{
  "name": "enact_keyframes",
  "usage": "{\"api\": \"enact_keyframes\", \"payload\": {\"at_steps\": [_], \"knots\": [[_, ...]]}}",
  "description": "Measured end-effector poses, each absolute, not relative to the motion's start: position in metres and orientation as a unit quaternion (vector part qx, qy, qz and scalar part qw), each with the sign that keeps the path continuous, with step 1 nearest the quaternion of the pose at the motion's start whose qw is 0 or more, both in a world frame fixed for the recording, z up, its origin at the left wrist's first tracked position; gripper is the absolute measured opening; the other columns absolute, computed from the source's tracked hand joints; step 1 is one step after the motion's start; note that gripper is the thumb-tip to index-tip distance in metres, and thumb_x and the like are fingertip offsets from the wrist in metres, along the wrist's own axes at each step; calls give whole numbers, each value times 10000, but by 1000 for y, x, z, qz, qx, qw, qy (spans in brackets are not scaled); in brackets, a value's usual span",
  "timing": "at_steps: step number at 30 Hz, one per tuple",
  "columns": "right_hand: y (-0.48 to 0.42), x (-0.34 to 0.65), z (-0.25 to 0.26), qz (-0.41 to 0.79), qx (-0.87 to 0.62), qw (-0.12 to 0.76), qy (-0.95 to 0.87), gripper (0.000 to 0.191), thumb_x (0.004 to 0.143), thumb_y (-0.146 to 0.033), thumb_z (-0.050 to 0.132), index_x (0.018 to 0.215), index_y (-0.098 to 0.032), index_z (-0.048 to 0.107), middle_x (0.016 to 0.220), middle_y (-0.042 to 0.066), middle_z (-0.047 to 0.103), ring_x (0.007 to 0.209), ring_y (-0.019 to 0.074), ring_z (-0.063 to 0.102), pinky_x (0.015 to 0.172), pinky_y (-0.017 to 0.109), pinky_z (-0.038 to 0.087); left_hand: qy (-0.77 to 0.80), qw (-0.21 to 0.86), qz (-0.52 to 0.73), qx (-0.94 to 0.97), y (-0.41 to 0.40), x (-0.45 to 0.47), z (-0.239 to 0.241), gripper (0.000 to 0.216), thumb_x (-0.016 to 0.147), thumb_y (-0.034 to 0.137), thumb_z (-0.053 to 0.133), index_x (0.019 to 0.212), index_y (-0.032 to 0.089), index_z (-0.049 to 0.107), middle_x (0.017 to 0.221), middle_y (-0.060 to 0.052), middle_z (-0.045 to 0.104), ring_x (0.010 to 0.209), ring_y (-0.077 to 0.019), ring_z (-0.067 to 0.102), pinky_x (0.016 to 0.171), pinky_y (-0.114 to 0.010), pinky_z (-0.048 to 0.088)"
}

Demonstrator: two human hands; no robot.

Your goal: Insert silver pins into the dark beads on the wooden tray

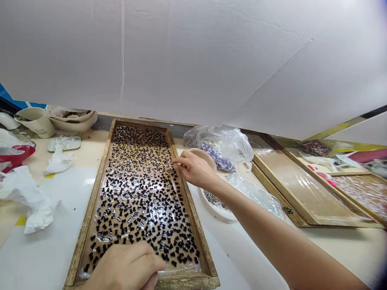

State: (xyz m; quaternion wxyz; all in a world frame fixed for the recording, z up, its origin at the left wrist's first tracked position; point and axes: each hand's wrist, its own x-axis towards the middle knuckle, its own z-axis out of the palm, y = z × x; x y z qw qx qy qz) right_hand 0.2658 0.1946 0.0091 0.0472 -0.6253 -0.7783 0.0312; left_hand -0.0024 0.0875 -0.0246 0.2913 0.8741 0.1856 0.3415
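Your wooden tray [90, 209] lies lengthwise in front of you on the white table [54, 257], lined with a sheet of clear film [139, 193] that carries a dense scatter of small black pieces [136, 161]. Your left hand [127, 268] rests curled on the near end of the tray, fingers folded down onto the film's edge; whether it actually pinches the film you cannot tell from here. Your right hand [196, 169] reaches to the tray's right rail, thumb and forefinger closed as if nipping the film's edge there. Lift or tug that film unevenly and the loose pieces could slide together or spill over the rail onto the table. Your forearm also passes just above a white bowl [217, 207] of small beads beside the tray, so a dropped elbow could tip it. A plastic bag [223, 147] of purple pieces sits behind the bowl, and a second film-lined tray [302, 197] lies to the right; a dark mark on its near corner is too small to read.
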Motion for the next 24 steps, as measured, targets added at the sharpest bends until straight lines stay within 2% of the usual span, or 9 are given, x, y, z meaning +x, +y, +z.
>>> {"api": "enact_keyframes", "payload": {"at_steps": [4,10,24], "knots": [[183,274,7,7,-628,93,-773,243,822,-90,408,946,-168,602,889,65,632,819,180,544,702,279,387,177,287,335,880,90,-3,-18,267,774,17,389,920,159,561,645,-15,599,541,-105,564,463,-185,410],[178,275,0,48,-629,88,-771,200,771,-38,374,760,-181,513,784,54,615,764,171,514,655,259,363,172,287,308,890,92,-3,-11,259,771,3,413,925,149,560,644,-23,615,547,-106,580,485,-179,435],[185,270,-4,75,-617,72,-780,212,781,-61,382,772,-176,560,683,43,540,739,181,498,608,258,333,171,276,318,890,91,-3,-11,270,770,-7,425,948,160,541,656,-11,617,553,-104,577,478,-183,425]]}}
